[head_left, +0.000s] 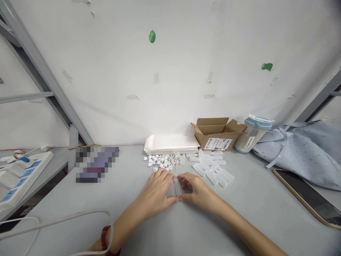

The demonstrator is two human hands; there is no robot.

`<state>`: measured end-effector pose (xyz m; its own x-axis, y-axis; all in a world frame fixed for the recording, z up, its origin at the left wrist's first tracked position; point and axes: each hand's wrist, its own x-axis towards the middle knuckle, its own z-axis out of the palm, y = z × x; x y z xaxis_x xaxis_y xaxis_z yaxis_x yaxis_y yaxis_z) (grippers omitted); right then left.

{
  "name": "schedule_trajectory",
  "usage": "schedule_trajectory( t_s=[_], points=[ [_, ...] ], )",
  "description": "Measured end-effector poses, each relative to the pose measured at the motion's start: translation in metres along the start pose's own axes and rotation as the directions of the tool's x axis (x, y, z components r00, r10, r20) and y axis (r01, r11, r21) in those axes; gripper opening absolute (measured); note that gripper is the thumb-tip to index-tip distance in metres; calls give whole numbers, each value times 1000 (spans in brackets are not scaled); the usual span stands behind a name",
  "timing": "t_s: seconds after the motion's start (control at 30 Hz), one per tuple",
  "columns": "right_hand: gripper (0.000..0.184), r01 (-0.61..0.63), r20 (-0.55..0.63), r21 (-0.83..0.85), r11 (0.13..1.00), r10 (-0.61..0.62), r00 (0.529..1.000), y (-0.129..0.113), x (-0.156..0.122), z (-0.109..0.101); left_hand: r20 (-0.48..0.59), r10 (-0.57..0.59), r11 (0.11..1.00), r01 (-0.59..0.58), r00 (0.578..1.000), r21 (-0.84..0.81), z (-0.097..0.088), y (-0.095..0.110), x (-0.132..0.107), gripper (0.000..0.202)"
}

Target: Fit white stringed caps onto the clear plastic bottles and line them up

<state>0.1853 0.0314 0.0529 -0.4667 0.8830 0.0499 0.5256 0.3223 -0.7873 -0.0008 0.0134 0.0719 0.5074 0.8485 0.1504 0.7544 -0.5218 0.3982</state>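
In the head view, a few translucent plastic bottles (pixel 174 188) stand close together on the grey table, between my hands. My left hand (pixel 158 190) curls around their left side, thumb at the front and fingers at the back. From the right, my right hand (pixel 195 190) closes on them with thumb and bent fingers; the palms hide part of the group. Just beyond lie small white caps (pixel 160 160), a tangle of thin white cords (pixel 176 160), and several more translucent bottles (pixel 213 169) on their sides.
White flat packs (pixel 173 143) are stacked against the wall, beside an open cardboard box (pixel 218 137). A lidded cup (pixel 252 135), a pale blue fabric bag (pixel 301 153) and a phone (pixel 309 197) are at right. A power strip (pixel 23 177) and white cable (pixel 80 213) are at left.
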Motion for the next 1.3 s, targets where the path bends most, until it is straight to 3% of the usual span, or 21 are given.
schedule_trajectory(
  t_s=[0.43, 1.3],
  points=[
    [32, -6, 2, -60, 998, 7, 1000, -6, -2, -3, -49, 15, 1000, -14, 999, 9, 5, -3, 1, 39],
    [34, 12, -26, -41, 999, -13, 1000, -1, -1, 0, -46, -16, 995, 11, 999, -95, 6, 3, 2, 35]
  ],
)
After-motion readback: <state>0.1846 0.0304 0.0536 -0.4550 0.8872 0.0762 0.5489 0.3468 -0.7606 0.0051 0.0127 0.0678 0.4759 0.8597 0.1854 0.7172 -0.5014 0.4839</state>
